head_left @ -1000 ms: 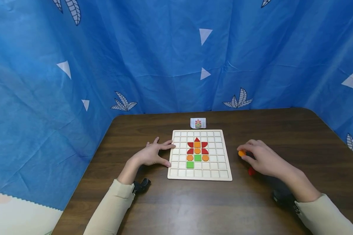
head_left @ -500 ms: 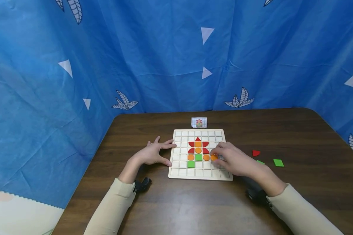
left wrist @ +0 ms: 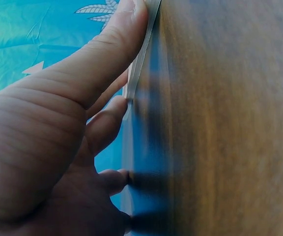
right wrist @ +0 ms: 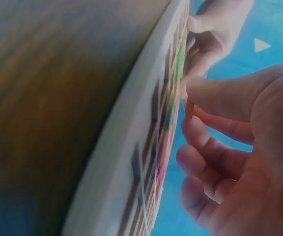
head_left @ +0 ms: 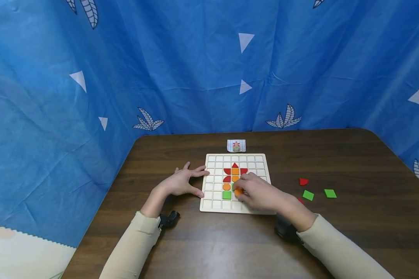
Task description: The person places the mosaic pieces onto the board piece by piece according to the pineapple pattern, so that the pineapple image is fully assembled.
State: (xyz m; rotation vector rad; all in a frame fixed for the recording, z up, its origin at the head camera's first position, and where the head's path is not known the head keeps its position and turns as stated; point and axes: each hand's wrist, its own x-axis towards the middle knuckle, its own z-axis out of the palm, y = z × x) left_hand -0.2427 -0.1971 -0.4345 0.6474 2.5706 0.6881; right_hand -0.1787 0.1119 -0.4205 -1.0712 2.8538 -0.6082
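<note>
In the head view a white grid board (head_left: 216,204) lies on the table, bearing red, orange and green pieces in its squares. Over its lower middle, my right hand (head_left: 260,190) pinches an orange round piece (head_left: 238,192) between thumb and fingertips. The right wrist view shows that orange piece (right wrist: 189,109) edge-on, a little off the board. My left hand (head_left: 179,183) rests at the board's left edge with thumb and fingers spread, touching the rim. A green square (head_left: 226,195) and an orange disc (head_left: 226,186) sit just left of the pinched piece. The right hand hides some pieces.
A small printed card (head_left: 236,145) with a coloured pattern lies behind the board. Right of the board are a red piece (head_left: 303,181), a green piece (head_left: 308,195) and another green piece (head_left: 330,193). A second red piece (head_left: 301,200) shows partly beside the right forearm.
My right hand has carried the orange piece from the table at the right, leftward across the board to its lower middle. The left hand has stayed at the left edge.
</note>
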